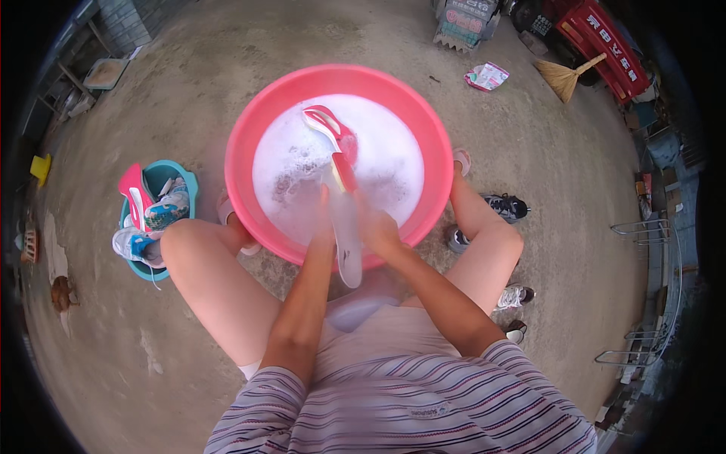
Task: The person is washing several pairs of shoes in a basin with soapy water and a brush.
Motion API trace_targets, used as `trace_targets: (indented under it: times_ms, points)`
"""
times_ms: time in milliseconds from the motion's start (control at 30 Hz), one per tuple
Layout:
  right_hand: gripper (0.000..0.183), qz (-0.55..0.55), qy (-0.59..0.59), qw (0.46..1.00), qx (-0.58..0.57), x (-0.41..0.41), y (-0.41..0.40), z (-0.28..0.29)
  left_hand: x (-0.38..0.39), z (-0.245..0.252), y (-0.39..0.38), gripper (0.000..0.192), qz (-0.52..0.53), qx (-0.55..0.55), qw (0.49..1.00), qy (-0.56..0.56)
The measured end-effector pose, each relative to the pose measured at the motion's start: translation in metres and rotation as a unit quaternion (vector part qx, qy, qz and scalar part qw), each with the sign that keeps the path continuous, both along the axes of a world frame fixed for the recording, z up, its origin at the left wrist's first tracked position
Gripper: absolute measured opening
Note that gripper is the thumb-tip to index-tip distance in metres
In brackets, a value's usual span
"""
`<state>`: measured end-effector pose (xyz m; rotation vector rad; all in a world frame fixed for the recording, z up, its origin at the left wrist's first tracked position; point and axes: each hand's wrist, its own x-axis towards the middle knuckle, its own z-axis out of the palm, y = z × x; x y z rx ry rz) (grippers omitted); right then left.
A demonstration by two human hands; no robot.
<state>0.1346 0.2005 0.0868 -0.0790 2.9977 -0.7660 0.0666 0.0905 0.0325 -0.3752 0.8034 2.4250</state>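
Observation:
A large pink plastic basin (439,170) of foamy water stands between the knees. Over its near side, my left hand (323,218) grips a long pale grey shoe insole (347,244) from the left. My right hand (377,227) is blurred at the insole's right side; what its fingers hold is hard to tell. Just beyond the insole's far end is a red piece with a cream edge (343,170), which looks like a brush. A red-and-white curved item (326,120), perhaps a brush handle, lies in the foam and meets it. The hands' undersides are hidden.
At left, a teal basin (193,187) holds sneakers (170,207) and a pink-and-white item (135,193). Dark sneakers (506,207) and a pale shoe (513,296) stand by the right leg. Farther off are a plastic packet (486,76), a straw broom (561,79) and a red vehicle (607,48).

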Motion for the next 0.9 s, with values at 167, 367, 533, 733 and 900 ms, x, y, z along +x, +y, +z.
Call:
trace_targets:
  times_ms: [167, 367, 533, 733, 900]
  points:
    - [0.054, 0.065, -0.043, 0.997, -0.024, 0.044, -0.031, 0.013, -0.004, 0.025, -0.018, 0.058, 0.078, 0.055, 0.995, 0.004]
    - [0.040, -0.025, -0.019, 0.998, -0.047, 0.000, -0.014, 0.018, 0.001, 0.003, -0.007, 0.061, -0.031, 0.136, 0.990, 0.032]
    - [0.059, 0.065, -0.048, 0.996, -0.035, 0.029, -0.035, 0.021, -0.010, 0.007, -0.025, 0.069, 0.051, 0.125, 0.989, 0.053]
    - [0.058, -0.041, -0.019, 0.988, -0.149, -0.009, -0.012, 0.017, -0.002, 0.007, 0.003, 0.083, -0.022, 0.102, 0.991, 0.081]
    - [0.059, 0.075, -0.081, 0.992, -0.059, 0.040, -0.031, 0.029, -0.008, 0.014, -0.028, 0.080, 0.046, 0.128, 0.989, 0.059]
